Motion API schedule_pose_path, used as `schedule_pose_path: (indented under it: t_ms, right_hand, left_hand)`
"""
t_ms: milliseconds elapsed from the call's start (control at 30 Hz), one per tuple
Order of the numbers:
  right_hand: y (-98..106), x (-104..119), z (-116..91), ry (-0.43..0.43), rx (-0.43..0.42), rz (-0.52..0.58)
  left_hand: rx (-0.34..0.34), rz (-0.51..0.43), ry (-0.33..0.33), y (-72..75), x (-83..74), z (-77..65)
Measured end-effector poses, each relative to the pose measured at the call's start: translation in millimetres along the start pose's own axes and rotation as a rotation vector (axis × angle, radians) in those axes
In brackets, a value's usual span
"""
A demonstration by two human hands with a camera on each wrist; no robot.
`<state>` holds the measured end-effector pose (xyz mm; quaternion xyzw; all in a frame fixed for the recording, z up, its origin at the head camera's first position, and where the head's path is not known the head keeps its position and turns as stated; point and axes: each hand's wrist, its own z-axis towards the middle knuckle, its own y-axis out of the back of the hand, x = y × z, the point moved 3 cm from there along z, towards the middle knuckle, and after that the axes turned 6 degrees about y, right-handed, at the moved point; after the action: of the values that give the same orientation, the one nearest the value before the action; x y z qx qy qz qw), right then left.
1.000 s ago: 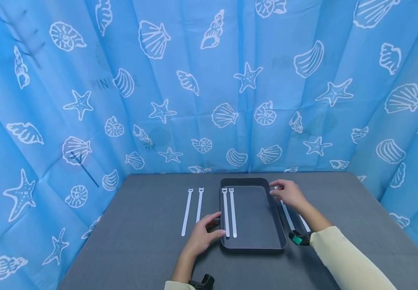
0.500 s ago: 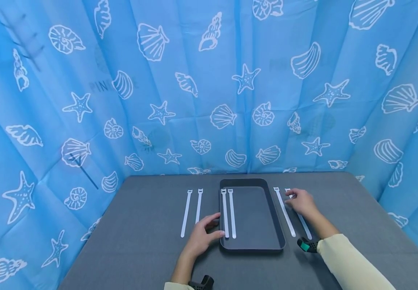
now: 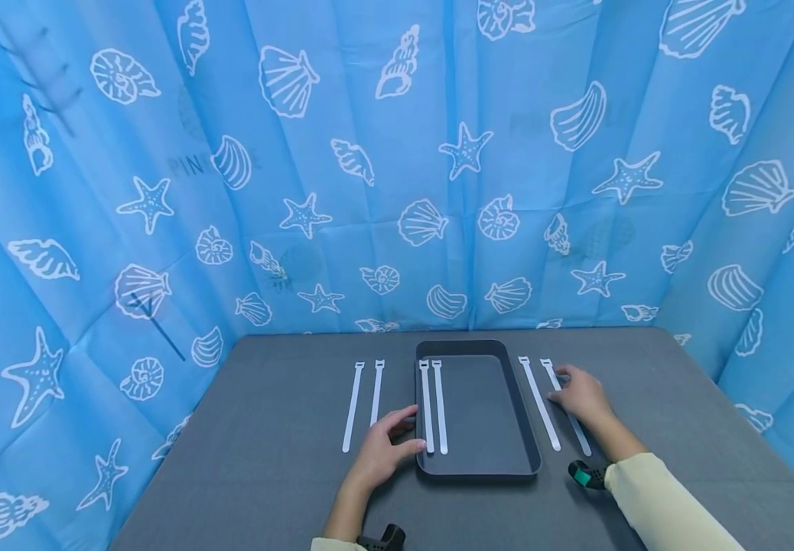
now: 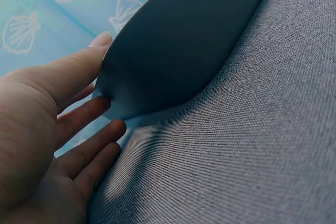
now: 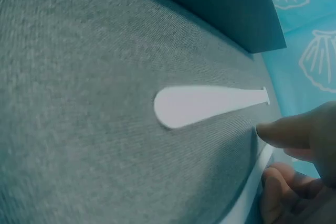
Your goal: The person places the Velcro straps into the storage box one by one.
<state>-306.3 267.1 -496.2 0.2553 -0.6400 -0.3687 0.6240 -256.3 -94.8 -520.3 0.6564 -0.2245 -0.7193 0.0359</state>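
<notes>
A dark grey rectangular tray (image 3: 486, 413) lies on the table, two white slotted-head cable ties (image 3: 441, 405) lengthwise in its left side. My left hand (image 3: 378, 451) holds the tray's left wall, its thumb over the rim and its fingers along the outside; the left wrist view shows this at the tray's rounded corner (image 4: 157, 51). To the right of the tray, my right hand (image 3: 584, 396) hovers at the outer cable tie (image 3: 579, 436), thumb and fingers apart on either side of the strap (image 5: 247, 198). The inner cable tie (image 3: 540, 405) lies flat beside it.
Two more white cable ties, a left one (image 3: 353, 405) and one partly behind the left hand (image 3: 377, 386), lie left of the tray. The grey cloth-covered table (image 3: 287, 428) ends at a blue shell-patterned curtain (image 3: 397, 168) behind and at the sides.
My right hand has left the tray's right rim and moved right to the outer cable tie, then a little down along it. My left hand stays at the tray's left wall.
</notes>
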Motion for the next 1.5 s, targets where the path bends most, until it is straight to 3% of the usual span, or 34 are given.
schedule_pose_path:
  t_ms: [500,867,1500]
  right_hand:
    - [3,-2,-7,-0.008,-0.058,-0.020]
    - [2,-4,-9,-0.063,-0.085,0.016]
    - [0,-11,-18,0.040,-0.107,0.019]
  left_hand:
    - [-0.002,0.002,0.004,0.3,3.7,1.8]
    - [0.005,-0.009,0.000,-0.7,3.5,1.6]
    - [-0.004,0.013,-0.031,-1.1,3.6,0.9]
